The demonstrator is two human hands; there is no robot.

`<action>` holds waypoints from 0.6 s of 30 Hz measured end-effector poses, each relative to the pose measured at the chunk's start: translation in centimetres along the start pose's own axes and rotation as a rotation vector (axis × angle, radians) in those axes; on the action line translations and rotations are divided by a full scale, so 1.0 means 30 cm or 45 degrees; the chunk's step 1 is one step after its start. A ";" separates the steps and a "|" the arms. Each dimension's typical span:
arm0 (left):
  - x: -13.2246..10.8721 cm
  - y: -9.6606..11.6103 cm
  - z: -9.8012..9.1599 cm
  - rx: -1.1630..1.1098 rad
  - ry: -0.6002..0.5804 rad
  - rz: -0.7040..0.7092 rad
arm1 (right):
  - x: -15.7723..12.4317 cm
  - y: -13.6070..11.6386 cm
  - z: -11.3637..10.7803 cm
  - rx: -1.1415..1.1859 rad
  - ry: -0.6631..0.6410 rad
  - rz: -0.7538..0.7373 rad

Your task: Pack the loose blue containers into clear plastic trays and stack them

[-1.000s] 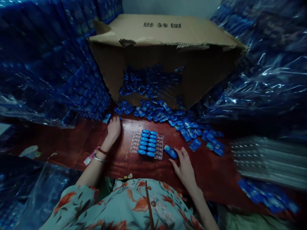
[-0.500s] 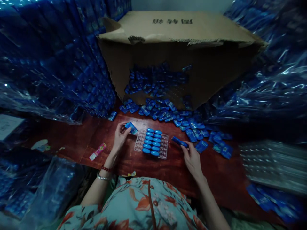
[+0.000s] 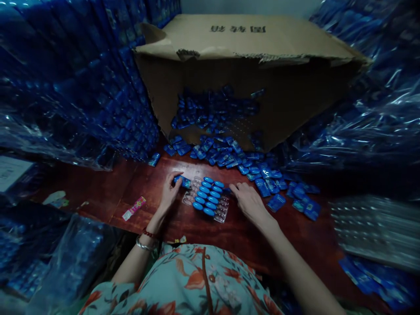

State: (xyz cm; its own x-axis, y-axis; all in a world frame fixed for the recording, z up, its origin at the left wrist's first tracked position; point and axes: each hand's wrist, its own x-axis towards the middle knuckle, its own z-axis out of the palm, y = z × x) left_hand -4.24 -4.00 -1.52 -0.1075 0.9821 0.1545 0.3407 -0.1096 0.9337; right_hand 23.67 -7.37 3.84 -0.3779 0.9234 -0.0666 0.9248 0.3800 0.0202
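A clear plastic tray (image 3: 188,199) lies on the red-brown table (image 3: 249,236) in front of me, its middle rows filled with blue oblong pieces (image 3: 207,197). My left hand (image 3: 169,194) is at the tray's top left corner, fingers pinched on one blue piece (image 3: 182,180). My right hand (image 3: 247,200) rests at the tray's right edge with fingers curled down; a bit of blue shows under the fingertips, so what it holds is unclear.
A torn cardboard box (image 3: 249,48) lies on its side behind the tray, spilling several loose blue pieces (image 3: 259,173) over the table. Plastic-wrapped stacks of blue packs (image 3: 75,78) rise left and right. A pile of clear trays (image 3: 374,232) sits right. A pink wrapper (image 3: 133,208) lies left.
My left hand picked a blue piece from the loose ones and brought it to the tray's top left corner. My right hand lifted a piece from beside the tray and came down on its right edge.
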 end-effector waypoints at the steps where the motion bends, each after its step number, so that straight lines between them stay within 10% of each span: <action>1: 0.000 -0.006 -0.003 -0.035 -0.026 -0.024 | 0.005 -0.001 -0.011 -0.019 -0.016 -0.021; 18: 0.019 0.009 0.006 0.178 -0.231 0.347 | 0.001 -0.002 0.006 -0.031 0.037 -0.027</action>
State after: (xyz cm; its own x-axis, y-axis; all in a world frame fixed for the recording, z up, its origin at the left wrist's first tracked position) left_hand -4.04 -3.44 -1.24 0.1683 0.9322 0.3203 0.4601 -0.3617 0.8109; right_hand 23.62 -7.37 3.65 -0.3986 0.9163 -0.0381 0.9155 0.4000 0.0436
